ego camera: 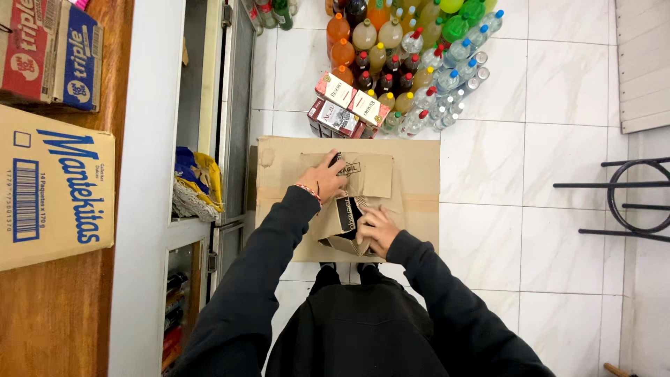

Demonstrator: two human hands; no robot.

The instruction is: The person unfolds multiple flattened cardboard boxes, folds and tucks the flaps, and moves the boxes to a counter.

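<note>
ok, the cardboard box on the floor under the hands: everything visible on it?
The brown cardboard box sits flat on the white tiled floor, top flaps folded partly open over a dark printed item inside. The left hand presses a flap; the right hand grips the near edge. Cartons and bottles stand just beyond it.

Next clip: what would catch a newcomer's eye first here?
Centre frame, both hands work at a brown cardboard box on the white tiled floor: the left hand grips a dark object at its top flap, the right hand presses the lower flap. Just beyond, a colourful cluster of drink bottles stands on the floor.
</note>
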